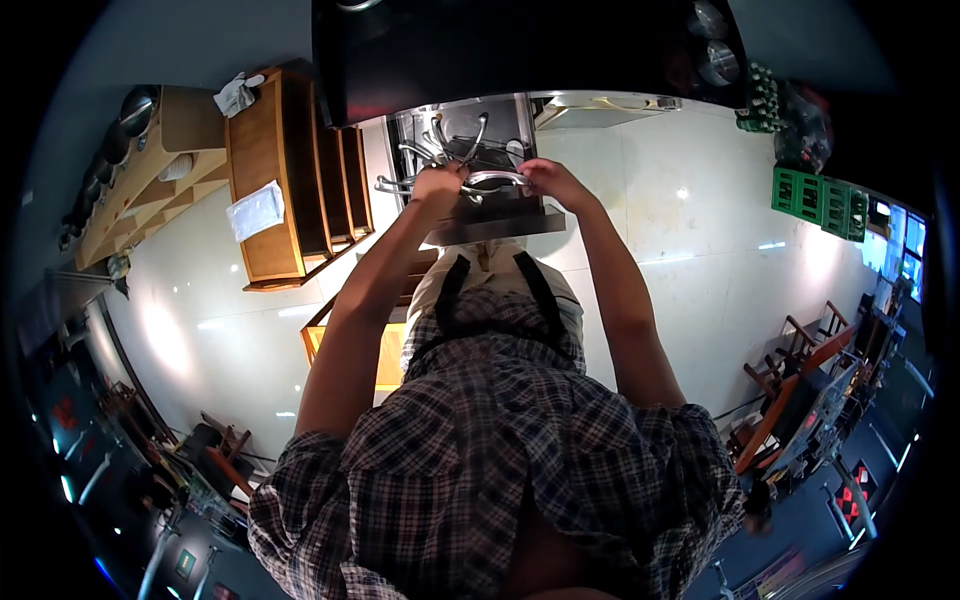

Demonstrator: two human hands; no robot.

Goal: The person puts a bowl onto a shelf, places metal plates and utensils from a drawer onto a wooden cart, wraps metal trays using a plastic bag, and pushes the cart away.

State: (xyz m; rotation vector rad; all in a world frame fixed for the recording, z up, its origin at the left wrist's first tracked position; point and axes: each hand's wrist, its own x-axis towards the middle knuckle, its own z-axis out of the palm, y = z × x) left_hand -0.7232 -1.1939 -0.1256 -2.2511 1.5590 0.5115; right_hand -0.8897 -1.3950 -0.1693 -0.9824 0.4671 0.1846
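An open drawer (497, 233) pulled out from a dark counter lies in front of me. In it are several shiny metal utensils with curved handles (482, 130), some sticking out past the left side. My left hand (437, 186) is closed at the left end of a curved shiny metal utensil (497, 177) above the drawer. At its right end, my right hand (553, 181) pinches it between thumb and fingers. The utensil's exact kind cannot be made out.
The dark counter (520, 60) spans the far side. To the left stands a wooden cabinet (268, 150) bearing a white packet (256, 210) and a glove-like cloth (237, 95). Green crates (822, 203) and wooden chairs (800, 345) stand on the right.
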